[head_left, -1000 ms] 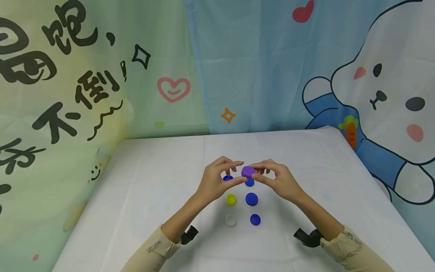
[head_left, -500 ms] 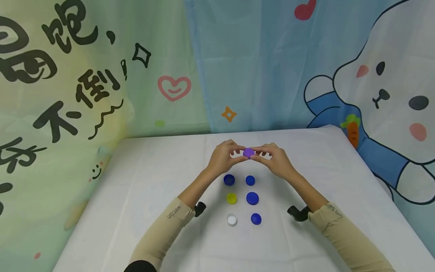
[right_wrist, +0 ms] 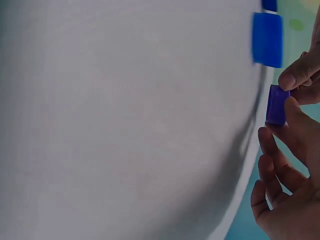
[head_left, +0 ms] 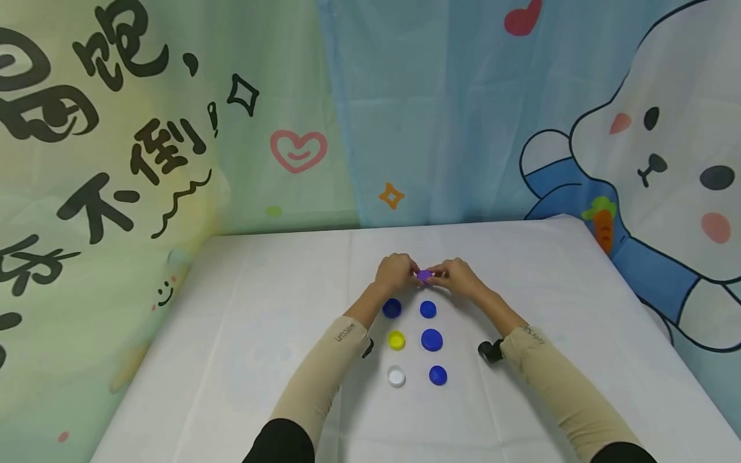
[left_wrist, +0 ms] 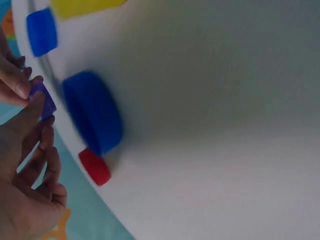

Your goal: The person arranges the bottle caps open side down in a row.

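A purple bottle cap (head_left: 424,276) is pinched between both hands at the far end of the rows of caps. My left hand (head_left: 396,272) grips it from the left with thumb and fingertips, and my right hand (head_left: 457,276) pinches its right side. In the left wrist view the purple cap (left_wrist: 44,101) is tilted, with thumbs and fingertips meeting around it. The right wrist view shows the purple cap (right_wrist: 277,105) side-on, above the table edge in that view. A red cap (left_wrist: 95,166) lies beside a blue cap (left_wrist: 92,112); the left hand hides it in the head view.
On the white table cloth (head_left: 278,289) two columns of caps run toward me. The left has a dark blue cap (head_left: 392,308), a yellow cap (head_left: 396,340) and a white cap (head_left: 396,376). Blue caps (head_left: 431,339) form the right column. A printed curtain (head_left: 393,116) hangs behind.
Both hands carried the purple cap away from me past the blue caps, then lowered it slightly toward the table. The caps in the columns stayed put.
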Available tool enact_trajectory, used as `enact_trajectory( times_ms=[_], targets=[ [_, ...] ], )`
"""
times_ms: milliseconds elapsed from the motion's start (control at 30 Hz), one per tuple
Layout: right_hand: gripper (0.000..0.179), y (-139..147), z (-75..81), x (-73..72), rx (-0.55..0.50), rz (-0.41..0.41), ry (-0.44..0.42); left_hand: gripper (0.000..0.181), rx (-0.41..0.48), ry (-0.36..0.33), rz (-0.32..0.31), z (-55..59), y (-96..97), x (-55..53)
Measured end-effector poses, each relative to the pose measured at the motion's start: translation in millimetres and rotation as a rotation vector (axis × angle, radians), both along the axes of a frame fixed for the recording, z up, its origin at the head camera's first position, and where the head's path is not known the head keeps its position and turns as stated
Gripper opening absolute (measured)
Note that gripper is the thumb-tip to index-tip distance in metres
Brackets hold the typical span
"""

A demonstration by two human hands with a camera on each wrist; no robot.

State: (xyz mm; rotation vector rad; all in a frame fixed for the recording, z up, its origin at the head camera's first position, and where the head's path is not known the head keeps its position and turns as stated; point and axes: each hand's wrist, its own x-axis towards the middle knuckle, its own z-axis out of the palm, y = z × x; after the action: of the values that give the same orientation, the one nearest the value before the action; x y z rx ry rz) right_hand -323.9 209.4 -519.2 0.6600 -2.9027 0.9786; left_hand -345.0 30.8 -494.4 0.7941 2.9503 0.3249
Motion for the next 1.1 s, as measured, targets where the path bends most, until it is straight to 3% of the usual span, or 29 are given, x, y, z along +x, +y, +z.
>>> enact_trajectory(
  times_ms=[200,367,533,700,800,900,1000,1100],
  targets=[
    [0.025,0,-7.3,-1.1,0.028,0.055,0.056,0.033,-0.086,0.055,0.025,-9.7,7.4,1.3],
    [0.035,-4,-2.0,-2.0,0.096,0.042,0.056,0.041,-0.116,0.061,0.058,-5.4,1.4,1.9],
    [0.046,-14,13.1,-6.6,0.115,-0.011,0.03,0.043,-0.026,0.115,0.102,11.5,-17.7,-1.1],
    [0.047,-37,26.8,-16.8,0.105,0.017,0.022,0.042,0.113,0.14,0.134,23.3,-38.7,-7.1],
    [0.045,-52,29.4,-22.3,0.14,0.043,0.001,0.044,0.116,0.09,0.143,22.5,-49.6,-10.2],
    [0.043,-64,28.6,-26.3,0.214,0.038,-0.035,0.045,0.071,-0.002,0.164,17.2,-58.4,-12.2],
    [0.044,-72,24.9,-28.7,0.308,0.019,-0.073,0.048,0.023,-0.105,0.177,8.0,-63.7,-13.5],
    [0.044,-77,19.0,-30.2,0.376,0.007,-0.097,0.048,0.03,-0.163,0.186,-3.4,-65.4,-13.9]
  ],
)
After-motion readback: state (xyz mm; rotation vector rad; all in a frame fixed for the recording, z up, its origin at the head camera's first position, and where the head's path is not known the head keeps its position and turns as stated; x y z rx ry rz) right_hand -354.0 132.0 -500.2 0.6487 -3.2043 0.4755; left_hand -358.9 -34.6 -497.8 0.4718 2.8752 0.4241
